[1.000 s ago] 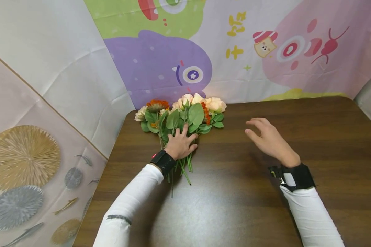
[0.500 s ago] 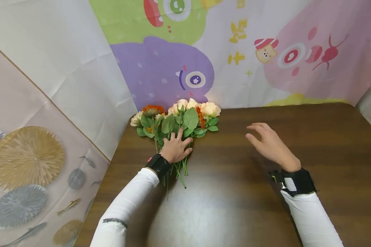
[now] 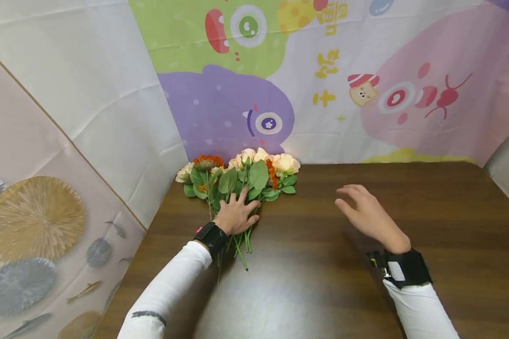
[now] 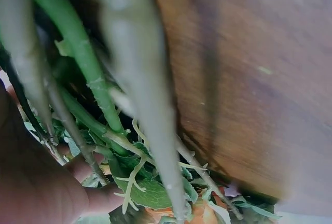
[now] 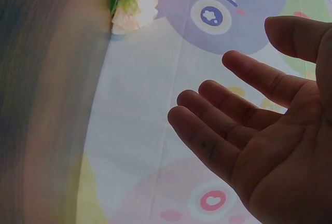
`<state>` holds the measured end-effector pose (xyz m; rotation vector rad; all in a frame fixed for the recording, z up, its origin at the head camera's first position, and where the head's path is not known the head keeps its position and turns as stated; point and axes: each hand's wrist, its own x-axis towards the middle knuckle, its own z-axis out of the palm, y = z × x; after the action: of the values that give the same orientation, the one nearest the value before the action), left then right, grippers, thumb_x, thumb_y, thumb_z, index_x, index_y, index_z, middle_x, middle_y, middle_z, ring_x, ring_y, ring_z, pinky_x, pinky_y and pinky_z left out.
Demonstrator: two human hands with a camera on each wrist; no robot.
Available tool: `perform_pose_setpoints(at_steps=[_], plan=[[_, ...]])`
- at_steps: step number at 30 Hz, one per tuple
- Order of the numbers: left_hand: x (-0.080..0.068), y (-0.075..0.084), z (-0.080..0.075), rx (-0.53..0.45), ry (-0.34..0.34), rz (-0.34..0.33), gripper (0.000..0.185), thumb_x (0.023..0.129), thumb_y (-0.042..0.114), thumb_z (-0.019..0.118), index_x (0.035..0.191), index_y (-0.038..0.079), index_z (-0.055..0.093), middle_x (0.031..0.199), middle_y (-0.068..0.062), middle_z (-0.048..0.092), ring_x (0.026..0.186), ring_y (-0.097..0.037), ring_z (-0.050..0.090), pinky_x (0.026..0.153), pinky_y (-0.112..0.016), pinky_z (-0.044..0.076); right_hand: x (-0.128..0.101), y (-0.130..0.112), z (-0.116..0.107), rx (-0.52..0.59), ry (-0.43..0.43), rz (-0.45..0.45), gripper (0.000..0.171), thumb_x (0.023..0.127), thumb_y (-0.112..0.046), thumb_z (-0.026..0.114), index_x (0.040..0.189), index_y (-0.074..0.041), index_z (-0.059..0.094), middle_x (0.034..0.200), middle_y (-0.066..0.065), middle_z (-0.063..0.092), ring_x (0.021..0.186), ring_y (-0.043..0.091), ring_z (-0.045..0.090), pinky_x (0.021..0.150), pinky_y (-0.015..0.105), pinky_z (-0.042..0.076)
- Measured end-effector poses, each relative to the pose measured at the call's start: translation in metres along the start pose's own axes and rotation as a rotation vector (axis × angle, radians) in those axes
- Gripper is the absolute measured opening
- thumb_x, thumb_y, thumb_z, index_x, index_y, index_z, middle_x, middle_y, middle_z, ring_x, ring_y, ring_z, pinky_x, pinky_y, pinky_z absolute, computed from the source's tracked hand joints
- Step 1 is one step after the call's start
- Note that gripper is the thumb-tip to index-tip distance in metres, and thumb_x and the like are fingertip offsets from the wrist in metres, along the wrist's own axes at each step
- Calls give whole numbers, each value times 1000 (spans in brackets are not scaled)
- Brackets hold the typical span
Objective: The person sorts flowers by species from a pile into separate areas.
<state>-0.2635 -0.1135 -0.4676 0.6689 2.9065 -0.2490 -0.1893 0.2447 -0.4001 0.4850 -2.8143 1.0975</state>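
Note:
A bunch of artificial flowers (image 3: 258, 175) lies at the back left of the table, with cream-peach blooms, orange blooms and green leaves toward the wall. Fingers spread, my left hand (image 3: 236, 217) rests over the upper stems just below the leaves. Green and brown stems (image 4: 148, 110) pass close in front of the left wrist camera, beside part of that hand. To the right of the flowers, my right hand (image 3: 370, 217) is held above the table with nothing in it. Its palm and loosely extended fingers show in the right wrist view.
The brown wooden table (image 3: 322, 278) reaches back to a cartoon-printed cloth (image 3: 322, 127) hanging behind it. At the left hangs a pale cloth (image 3: 85, 155) with gold and grey round prints. Both forearms wear white sleeves and black wrist straps.
The head view has tilted up somewhat, so table and flowers sit lower in the frame. Both hands keep the same pose, the left on the stems and the right in the air.

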Motion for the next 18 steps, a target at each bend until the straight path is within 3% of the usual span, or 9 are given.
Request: perform_pose_setpoints(at_steps=[18], plan=[[-3,-2,-1,-60,33,15,46,103,54,41,146,36,43,164,-17,13,134,-49,37,91,-70,41,-1,2,-13,-3,18,-6,42,104,-25,52,132,5,55,141,28,45,129,44,45,99,60,41]])
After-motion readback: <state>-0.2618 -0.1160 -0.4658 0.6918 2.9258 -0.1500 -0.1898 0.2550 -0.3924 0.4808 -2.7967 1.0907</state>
